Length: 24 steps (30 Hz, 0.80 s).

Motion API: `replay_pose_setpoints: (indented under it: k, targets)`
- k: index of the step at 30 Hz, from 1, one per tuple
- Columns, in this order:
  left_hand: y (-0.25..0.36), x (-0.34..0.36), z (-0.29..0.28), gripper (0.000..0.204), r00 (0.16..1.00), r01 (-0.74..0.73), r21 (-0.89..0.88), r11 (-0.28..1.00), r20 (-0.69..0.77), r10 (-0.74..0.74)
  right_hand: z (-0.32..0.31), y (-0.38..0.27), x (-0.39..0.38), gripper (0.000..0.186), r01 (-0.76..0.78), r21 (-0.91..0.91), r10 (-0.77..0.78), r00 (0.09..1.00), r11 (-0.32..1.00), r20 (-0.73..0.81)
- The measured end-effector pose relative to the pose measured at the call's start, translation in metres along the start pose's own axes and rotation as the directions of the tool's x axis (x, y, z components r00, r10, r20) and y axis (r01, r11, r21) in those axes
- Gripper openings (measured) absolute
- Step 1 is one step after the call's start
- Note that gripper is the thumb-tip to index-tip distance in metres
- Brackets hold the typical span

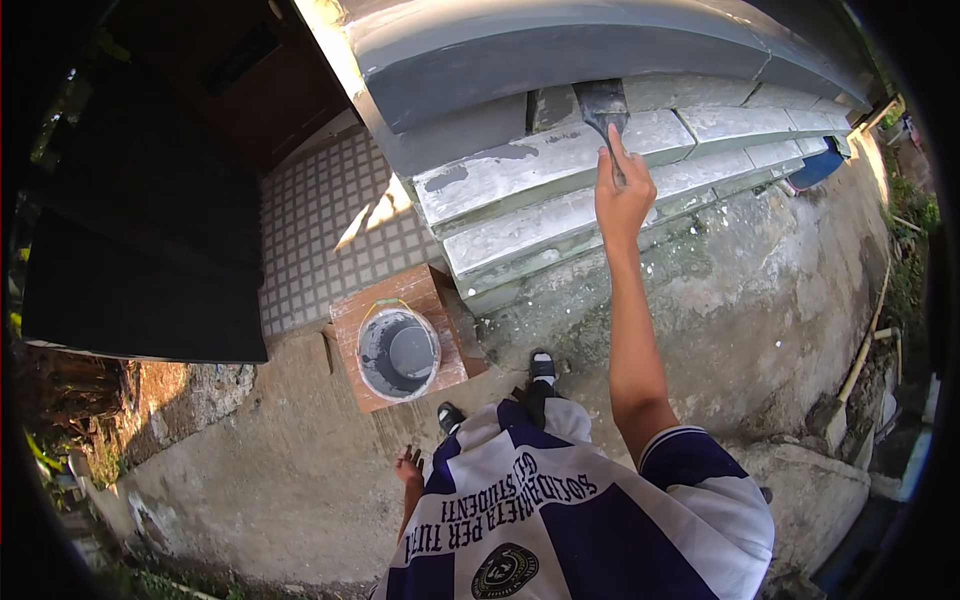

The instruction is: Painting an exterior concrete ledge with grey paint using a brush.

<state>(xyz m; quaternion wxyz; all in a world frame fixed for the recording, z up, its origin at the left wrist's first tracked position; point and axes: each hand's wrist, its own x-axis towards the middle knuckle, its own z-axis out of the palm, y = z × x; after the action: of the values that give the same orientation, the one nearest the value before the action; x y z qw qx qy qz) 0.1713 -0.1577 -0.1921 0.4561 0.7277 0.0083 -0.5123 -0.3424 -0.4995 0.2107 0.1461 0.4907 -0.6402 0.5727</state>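
My right hand (pixel 624 195) is closed round the handle of a wide paintbrush (pixel 604 103). The brush's dark, paint-covered bristles press on the low riser beneath a grey-painted ledge (pixel 560 65). Fresh grey paint covers the riser to the left of the brush, while the blocks to its right are pale and bare. My left hand (pixel 408 466) hangs low beside my body, holding nothing, its fingers loosely apart. Ahead of it stands a white bucket (pixel 437 350) with a yellow handle and grey paint inside. The bucket rests on a brown wooden box (pixel 345 312).
Pale block steps (pixel 550 225) with grey splashes run below the painted ledge. A tiled floor (pixel 310 225) and a dark panel (pixel 140 260) are at the left. Rough concrete (pixel 270 470) lies underfoot. A blue object (pixel 818 168) sits by the steps' far right end.
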Motion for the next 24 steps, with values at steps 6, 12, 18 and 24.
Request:
replay_pose_setpoints:
  k: [6, 12, 18, 24]
  targets:
    - [0.01, -0.026, 0.027, 0.037, 1.0, 0.003, 0.048, 0.999, -0.005, -0.003, 0.019, 0.04, 0.034, 0.034, 0.073, 0.096, -0.078, 0.996, 0.993, 0.043]
    - [0.001, -0.021, 0.049, 0.036, 0.999, 0.0, 0.094, 0.996, 0.034, -0.004, -0.009, 0.066, 0.002, 0.035, -0.002, 0.064, -0.016, 0.957, 0.998, 0.288]
    - [0.025, -0.027, 0.089, 0.031, 0.995, 0.026, 0.146, 0.989, 0.087, -0.039, -0.034, 0.003, 0.059, 0.031, -0.119, 0.054, 0.106, 0.974, 0.991, 0.203]
    - [0.05, -0.023, 0.118, 0.026, 0.987, -0.067, 0.236, 0.969, 0.155, 0.03, 0.023, 0.049, 0.026, 0.029, 0.015, 0.353, -0.032, 0.999, 0.935, 0.042]
